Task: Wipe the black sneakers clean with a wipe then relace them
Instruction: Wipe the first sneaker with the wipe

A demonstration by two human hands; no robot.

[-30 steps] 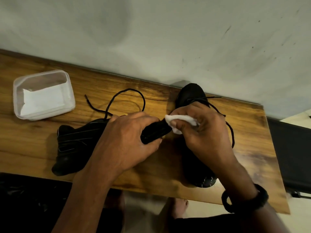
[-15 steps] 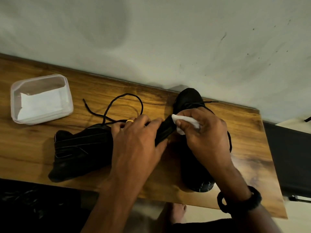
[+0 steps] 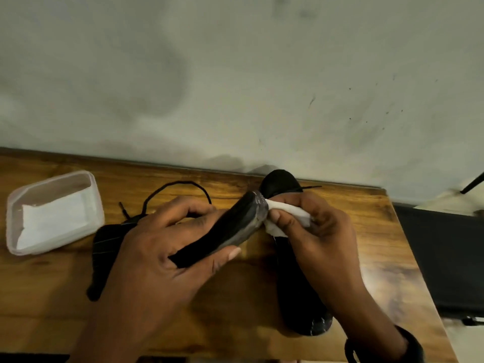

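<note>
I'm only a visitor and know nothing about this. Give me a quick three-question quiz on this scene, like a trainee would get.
1. True or false: the right hand pinches the white wipe against the sneaker held by the left hand.
2. Where is the clear tub of spare wipes? A) left end of the table B) on the floor C) between the shoes
3. Fill in: the loose lace beyond the left hand is ____ in colour.
Key: 1 true; 2 A; 3 black.
</note>
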